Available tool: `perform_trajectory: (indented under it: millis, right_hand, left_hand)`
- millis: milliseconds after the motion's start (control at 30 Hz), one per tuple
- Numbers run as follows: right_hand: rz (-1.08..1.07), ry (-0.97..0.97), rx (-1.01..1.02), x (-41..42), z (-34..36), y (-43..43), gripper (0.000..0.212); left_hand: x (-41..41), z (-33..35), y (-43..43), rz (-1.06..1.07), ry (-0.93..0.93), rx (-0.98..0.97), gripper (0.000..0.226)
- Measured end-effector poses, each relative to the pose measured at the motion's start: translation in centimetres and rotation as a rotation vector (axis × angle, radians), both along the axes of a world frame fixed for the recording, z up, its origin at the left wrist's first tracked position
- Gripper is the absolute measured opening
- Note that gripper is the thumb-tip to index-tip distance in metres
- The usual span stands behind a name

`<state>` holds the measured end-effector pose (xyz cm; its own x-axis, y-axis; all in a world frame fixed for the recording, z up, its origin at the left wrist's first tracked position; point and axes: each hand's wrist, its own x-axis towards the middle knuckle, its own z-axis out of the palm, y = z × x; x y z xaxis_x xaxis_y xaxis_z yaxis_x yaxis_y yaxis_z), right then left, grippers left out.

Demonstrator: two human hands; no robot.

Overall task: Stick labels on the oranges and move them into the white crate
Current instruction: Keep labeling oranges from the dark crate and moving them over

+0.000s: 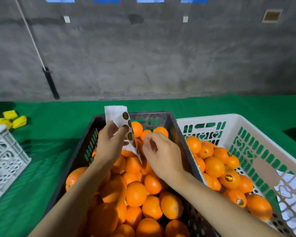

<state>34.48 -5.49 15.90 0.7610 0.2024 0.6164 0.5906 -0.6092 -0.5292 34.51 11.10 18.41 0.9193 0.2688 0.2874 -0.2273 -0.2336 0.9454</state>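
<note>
A dark grey crate (167, 115) in the middle is full of unlabelled oranges (136, 194). Over it my left hand (109, 142) holds up a white strip of round dark labels (122, 120). My right hand (161, 151) hovers just right of the strip with thumb and forefinger pinched together; whether a label sits between them I cannot tell. The white crate (256, 134) stands to the right, touching the dark one, and holds several oranges, some with labels (229, 178).
Everything rests on a green cloth (50, 134) against a grey wall. Another white perforated crate (5, 158) stands at the left edge, with yellow objects (15, 119) behind it. A black-handled pole (50, 82) leans on the wall.
</note>
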Motion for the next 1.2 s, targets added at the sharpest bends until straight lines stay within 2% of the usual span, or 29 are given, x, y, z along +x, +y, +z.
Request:
perform_trajectory:
  millis: [33, 100, 167, 233, 300, 400, 600, 800, 967, 1200]
  right_hand:
    - [0.002, -0.090, 0.016, -0.4, 0.0, 0.2, 0.020]
    - [0.013, -0.139, -0.033, -0.9, -0.2, 0.4, 0.026]
    - [0.025, -0.064, -0.029, -0.6, -0.4, 0.1, 0.032]
    - [0.018, 0.057, 0.018, -0.2, -0.2, -0.3, 0.036]
    - [0.014, 0.175, 0.107, 0.1, -0.3, -0.6, 0.041]
    - [0.018, 0.212, 0.110, 0.1, -0.4, -0.6, 0.044]
    - [0.005, 0.132, 0.118, -0.2, -0.1, -0.6, 0.037]
    - [-0.012, 0.055, 0.117, -0.3, -0.5, -0.6, 0.025]
    - [-0.043, -0.024, 0.109, -0.3, -0.8, -0.7, 0.018]
    - [-0.035, -0.046, 0.058, -0.2, -0.9, -0.8, 0.007]
  left_hand:
    - [0.1, 0.0, 0.2, -0.043, 0.036, -0.038, 0.007]
    - [0.1, 0.0, 0.2, -0.175, 0.140, -0.127, 0.014]
    - [0.0, -0.1, -0.2, -0.320, 0.228, -0.206, 0.013]
    - [-0.2, 0.0, -0.5, -0.375, 0.250, -0.195, 0.007]
    - [-0.2, 0.0, -0.6, -0.394, 0.246, -0.165, 0.009]
    - [-0.3, 0.2, -0.7, -0.411, 0.271, -0.116, 0.028]
    - [-0.1, 0.4, -0.5, -0.354, 0.246, -0.078, 0.028]
    - [0.2, 0.0, -0.2, -0.380, 0.271, -0.058, 0.041]
    - [0.6, -0.3, -0.1, -0.364, 0.248, -0.072, 0.030]
    - [0.7, -0.6, 0.0, -0.375, 0.189, -0.043, 0.032]
